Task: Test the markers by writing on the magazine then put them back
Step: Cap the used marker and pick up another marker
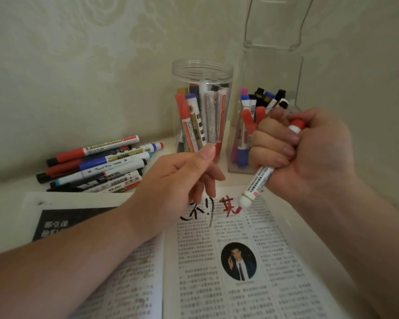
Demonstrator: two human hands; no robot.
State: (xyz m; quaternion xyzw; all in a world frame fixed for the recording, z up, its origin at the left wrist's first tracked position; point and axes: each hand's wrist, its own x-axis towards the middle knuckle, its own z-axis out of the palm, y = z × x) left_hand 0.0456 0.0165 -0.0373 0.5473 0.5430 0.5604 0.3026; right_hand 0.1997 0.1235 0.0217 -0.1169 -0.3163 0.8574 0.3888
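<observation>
Behind the magazine (251,238) stand jar (202,72) and holder (270,72); right hand (309,153) grips red marker (256,183), left hand (171,187) loose.

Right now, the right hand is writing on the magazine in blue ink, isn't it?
No, the ink is red, not blue. The head view shows the right hand gripping the marker, its tip laying a red stroke on the magazine.

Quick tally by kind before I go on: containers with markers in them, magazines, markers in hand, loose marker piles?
Containers holding markers: 2, the round jar and the square box
Magazine: 1, the open magazine
Marker in hand: 1, the red marker gripped by the right hand
Loose marker pile: 1, the pile on the table
Total: 5
</observation>
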